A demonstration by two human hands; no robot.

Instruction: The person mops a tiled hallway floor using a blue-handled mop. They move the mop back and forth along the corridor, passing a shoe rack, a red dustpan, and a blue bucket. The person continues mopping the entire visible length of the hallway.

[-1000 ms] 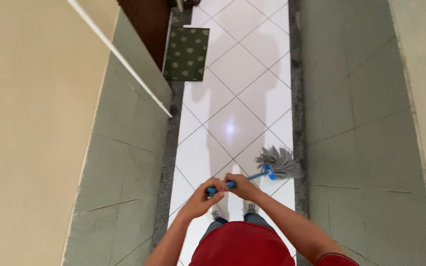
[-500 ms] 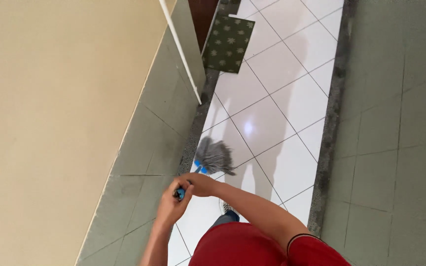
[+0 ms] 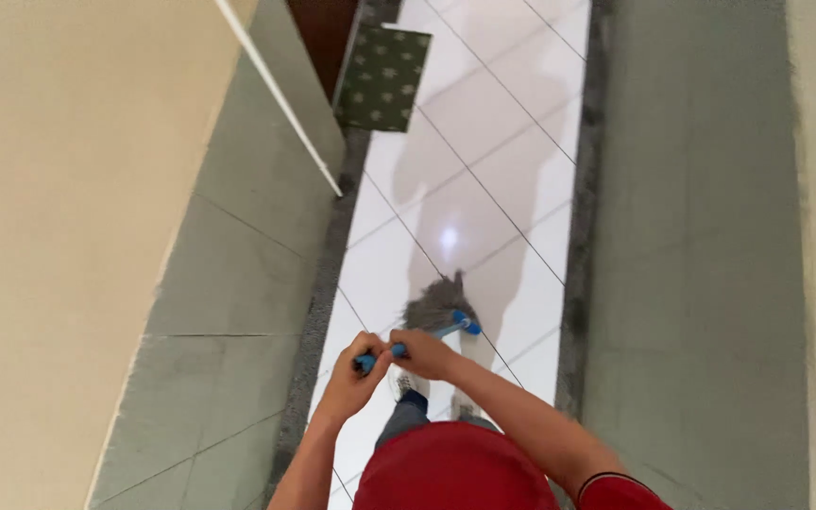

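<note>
Grip: left hand (image 3: 356,370) and right hand (image 3: 424,353) are both wrapped tight around the blue handle (image 3: 399,348), side by side, low in the frame's centre.
Mop: grey mop head (image 3: 436,307) rests on the white floor (image 3: 484,142) just above the hands, near the frame's middle.
Feet: shoes (image 3: 412,384) show just below the hands.
Surroundings: green mat (image 3: 382,78) at top centre; white pole (image 3: 276,94) slants across the upper left; grey-tiled walls (image 3: 238,255) flank the floor.
</note>
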